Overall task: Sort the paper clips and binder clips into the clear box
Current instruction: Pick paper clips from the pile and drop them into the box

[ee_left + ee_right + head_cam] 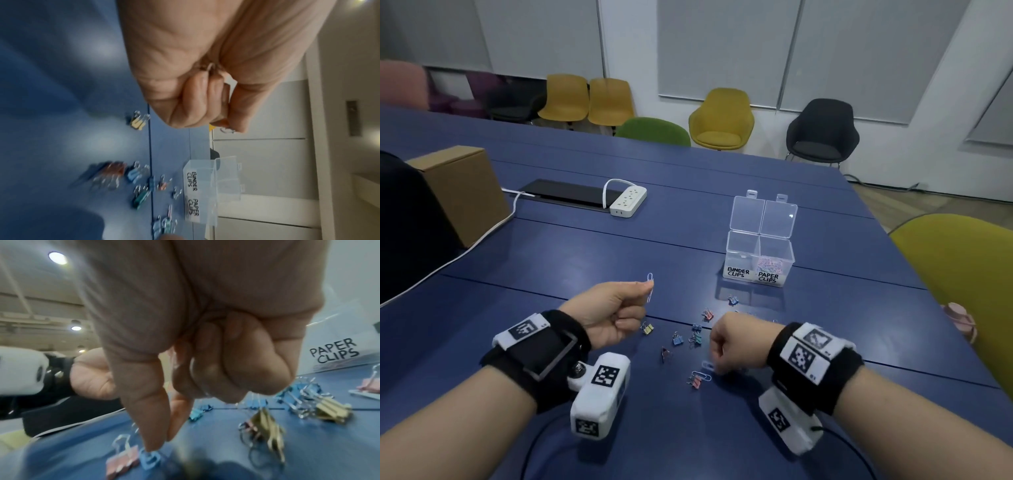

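The clear two-part box (pixel 739 255) stands open at mid-right on the blue table, with its lid up. Its "PAPER CLIPS" side (pixel 770 265) holds coloured clips, and the "BINDER CLIPS" side looks empty. My left hand (pixel 649 283) is raised left of the box and pinches a pale paper clip (pixel 650 289) between thumb and forefinger; this clip (pixel 227 130) also shows under my left hand (pixel 228 125) in the left wrist view. My right hand (pixel 714 363) is curled low over the table. Its thumb and forefinger close on a blue paper clip (pixel 149 457). Several binder clips (pixel 678 339) lie scattered between the hands.
A pink binder clip (pixel 695 381) and another paper clip (pixel 702 375) lie just left of my right hand. A white power strip (pixel 628 200) and a cardboard box (pixel 462 192) sit far left. A yellow chair (pixel 962 274) stands at the table's right edge.
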The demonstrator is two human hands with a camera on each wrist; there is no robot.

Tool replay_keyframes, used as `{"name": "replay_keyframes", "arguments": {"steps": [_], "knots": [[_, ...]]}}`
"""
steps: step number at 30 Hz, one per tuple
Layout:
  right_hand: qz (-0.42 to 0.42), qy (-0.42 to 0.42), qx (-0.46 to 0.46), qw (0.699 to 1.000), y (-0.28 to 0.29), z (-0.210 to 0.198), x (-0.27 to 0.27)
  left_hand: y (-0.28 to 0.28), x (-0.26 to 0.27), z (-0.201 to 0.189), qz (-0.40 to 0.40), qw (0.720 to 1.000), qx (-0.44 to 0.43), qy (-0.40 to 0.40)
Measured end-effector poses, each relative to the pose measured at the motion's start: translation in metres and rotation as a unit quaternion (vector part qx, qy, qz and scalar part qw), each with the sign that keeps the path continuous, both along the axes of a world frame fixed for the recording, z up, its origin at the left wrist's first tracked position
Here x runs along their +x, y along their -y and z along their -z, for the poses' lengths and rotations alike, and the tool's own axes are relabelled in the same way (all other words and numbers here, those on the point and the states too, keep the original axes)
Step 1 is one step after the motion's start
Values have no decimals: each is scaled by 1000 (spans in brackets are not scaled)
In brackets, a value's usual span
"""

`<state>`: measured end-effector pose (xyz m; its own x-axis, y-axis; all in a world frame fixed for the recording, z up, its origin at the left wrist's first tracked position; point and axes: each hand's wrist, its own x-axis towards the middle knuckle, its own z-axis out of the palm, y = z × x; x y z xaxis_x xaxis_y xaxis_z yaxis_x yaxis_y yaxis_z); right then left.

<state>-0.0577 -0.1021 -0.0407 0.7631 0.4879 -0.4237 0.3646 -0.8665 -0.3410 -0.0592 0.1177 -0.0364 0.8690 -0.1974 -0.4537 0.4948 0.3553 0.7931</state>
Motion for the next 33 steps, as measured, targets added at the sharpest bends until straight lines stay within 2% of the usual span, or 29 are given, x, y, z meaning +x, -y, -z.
{"name": "replay_keyframes", "arguments": {"steps": [4, 12, 21, 26, 28, 30, 31, 32, 33], "knots": [[-17, 44, -42, 998, -8, 12, -9, 11, -6, 4, 12, 998, -49, -45], [-38, 83, -47, 995, -24, 14, -19, 24, -9, 6, 39, 991, -99, -77], [-69, 60, -95, 991, -29, 9, -25, 31, -16, 11, -1, 993, -83, -88], [-41, 63, -85, 994, -15, 9, -30, 38, -18, 12, -1, 996, -71, -53], [-2, 49, -29, 998, -3, 3, -25, 42, -17, 10, 13, 996, -76, -38], [81, 11, 87, 993, 15, -2, -16, 45, -12, 8, 17, 996, -85, -36], [145, -30, 174, 974, 26, -4, -13, 45, -9, 7, 14, 995, -95, -41], [214, -84, 279, 932, 37, -5, -10, 46, -5, 5, 9, 993, -106, -49], [276, -135, 391, 868, 46, -4, -7, 48, 0, 3, 6, 991, -118, -58]]}}
